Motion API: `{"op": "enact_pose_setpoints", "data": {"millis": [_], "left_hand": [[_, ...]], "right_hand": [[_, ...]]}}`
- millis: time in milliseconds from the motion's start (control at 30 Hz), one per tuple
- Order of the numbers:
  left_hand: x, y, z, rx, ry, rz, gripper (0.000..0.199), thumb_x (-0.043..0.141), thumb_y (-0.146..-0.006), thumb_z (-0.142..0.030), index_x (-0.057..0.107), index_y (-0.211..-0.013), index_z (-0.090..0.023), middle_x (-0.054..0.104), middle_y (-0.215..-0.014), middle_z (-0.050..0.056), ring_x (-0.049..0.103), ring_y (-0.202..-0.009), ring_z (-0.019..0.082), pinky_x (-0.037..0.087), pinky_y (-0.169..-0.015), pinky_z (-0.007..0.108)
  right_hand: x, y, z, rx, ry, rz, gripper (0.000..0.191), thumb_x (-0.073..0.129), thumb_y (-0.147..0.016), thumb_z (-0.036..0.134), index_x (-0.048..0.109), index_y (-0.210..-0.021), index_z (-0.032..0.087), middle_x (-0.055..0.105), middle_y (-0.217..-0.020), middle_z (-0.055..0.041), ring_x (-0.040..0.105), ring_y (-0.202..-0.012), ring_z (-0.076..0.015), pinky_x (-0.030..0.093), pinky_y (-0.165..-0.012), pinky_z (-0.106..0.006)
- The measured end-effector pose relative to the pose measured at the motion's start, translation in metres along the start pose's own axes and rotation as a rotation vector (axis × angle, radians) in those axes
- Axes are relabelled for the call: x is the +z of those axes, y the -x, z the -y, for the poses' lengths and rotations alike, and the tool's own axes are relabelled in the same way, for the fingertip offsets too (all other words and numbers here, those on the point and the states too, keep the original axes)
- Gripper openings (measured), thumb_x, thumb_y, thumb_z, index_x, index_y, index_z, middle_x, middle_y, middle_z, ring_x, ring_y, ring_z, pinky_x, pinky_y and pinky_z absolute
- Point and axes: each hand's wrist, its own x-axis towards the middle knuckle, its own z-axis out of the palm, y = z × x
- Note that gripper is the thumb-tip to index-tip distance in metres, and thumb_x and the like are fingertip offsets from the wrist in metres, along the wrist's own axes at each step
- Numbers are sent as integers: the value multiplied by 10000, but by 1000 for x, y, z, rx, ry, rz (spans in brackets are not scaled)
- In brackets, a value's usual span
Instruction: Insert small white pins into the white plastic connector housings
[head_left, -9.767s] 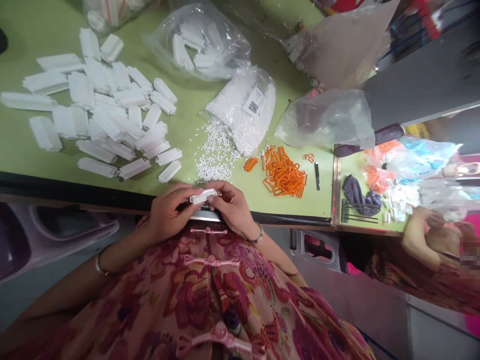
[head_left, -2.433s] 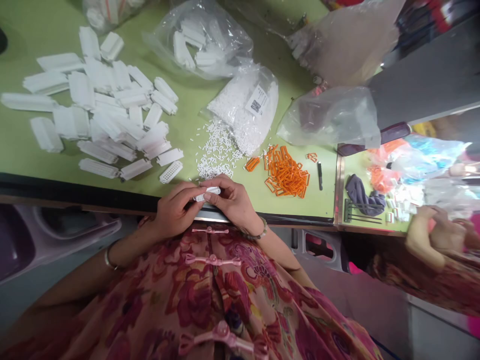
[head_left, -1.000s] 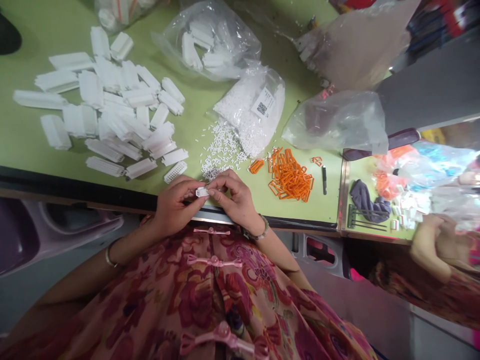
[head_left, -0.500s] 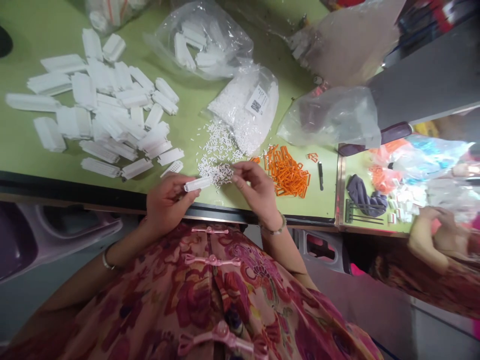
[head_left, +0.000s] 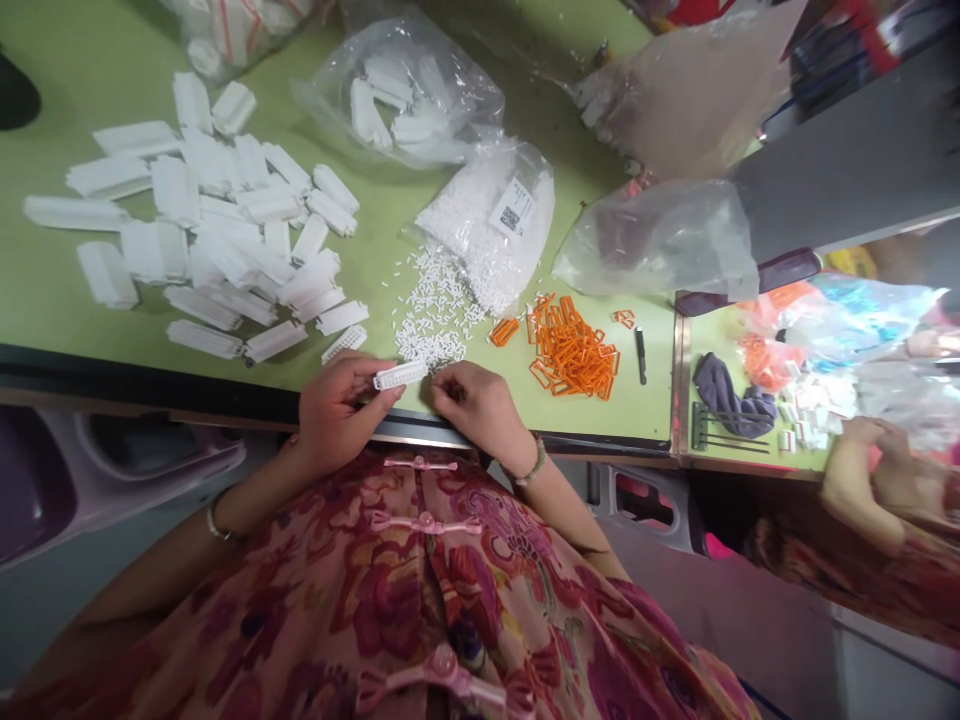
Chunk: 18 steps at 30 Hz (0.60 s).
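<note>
My left hand (head_left: pixel 339 408) is closed on one end of a white slotted plastic housing (head_left: pixel 401 375), held near the table's front edge. Just right of its free end, my right hand (head_left: pixel 480 405) has its fingers curled together; anything between the fingertips is too small or hidden to make out. Behind both hands spreads a heap of tiny white plastic pieces (head_left: pixel 431 325), spilling from a clear bag (head_left: pixel 502 220) with a printed label. A pile of orange plastic frames (head_left: pixel 574 350) lies to the right of my right hand. More white housings (head_left: pixel 225 230) are heaped at the left.
A second clear bag (head_left: pixel 409 90) of white housings lies at the back, and a clear plastic bag (head_left: pixel 660 240) at the back right. A black pen-like tool (head_left: pixel 640 355) rests near the right edge. Another person's hands (head_left: pixel 870 480) work at the adjoining table.
My right hand has moved left and toward me, from above the tiny white pieces to beside the housing, and its fingers have curled in. My left hand keeps its hold.
</note>
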Motion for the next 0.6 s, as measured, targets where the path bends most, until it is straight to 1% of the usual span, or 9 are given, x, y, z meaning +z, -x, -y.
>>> {"op": "enact_pose_setpoints", "data": {"millis": [67,100,167,267,333,467,600], "left_hand": [[0,0,0,-13,15,22,169,797,-899,-308,800,-1026,-198,755,-965,29,722,-734,138,618,-648,231],[0,0,1,-15,23,29,170,791,-901,-307,801,-1030,-196,753,-964,32,720,-732,138,616,-645,231],[0,0,2,-10,25,39,167,782,-902,-305,801,-1027,-196,749,-961,34,716,-730,140,613,-642,232],[1,0,3,4,14,45,153,770,-897,-304,795,-1004,-198,740,-950,35,718,-744,150,611,-650,239],[1,0,3,12,7,42,147,763,-893,-304,787,-992,-198,741,-942,34,709,-737,150,605,-645,243],[1,0,2,14,-25,44,137,750,-895,-296,778,-982,-194,749,-927,35,688,-715,142,587,-638,238],[0,1,1,17,-21,60,133,739,-906,-279,772,-995,-186,747,-933,43,685,-712,143,576,-631,238]], "right_hand": [[-5,-1,3,20,-249,-11,60,714,-963,225,724,-909,200,726,-813,-17,642,-712,-149,527,-690,-274],[-6,-1,5,24,-349,-17,84,716,-981,275,737,-946,202,723,-811,-11,627,-691,-142,521,-664,-271],[-5,-3,10,-15,-447,-43,145,714,-1011,349,758,-1000,211,720,-835,-15,614,-701,-143,521,-652,-279],[3,-11,14,-169,-402,-94,138,728,-1025,363,777,-1002,236,719,-940,-45,636,-839,-174,547,-716,-309],[9,-17,13,-234,-347,-107,121,731,-1034,351,781,-1000,246,710,-1002,-59,643,-929,-193,561,-771,-329],[15,-23,10,-264,-327,-107,132,700,-1068,344,775,-1016,248,696,-1009,-57,641,-981,-200,562,-844,-352],[13,-22,9,-284,-355,-94,139,697,-1069,343,774,-1007,245,692,-982,-54,632,-993,-211,550,-859,-365]]}}
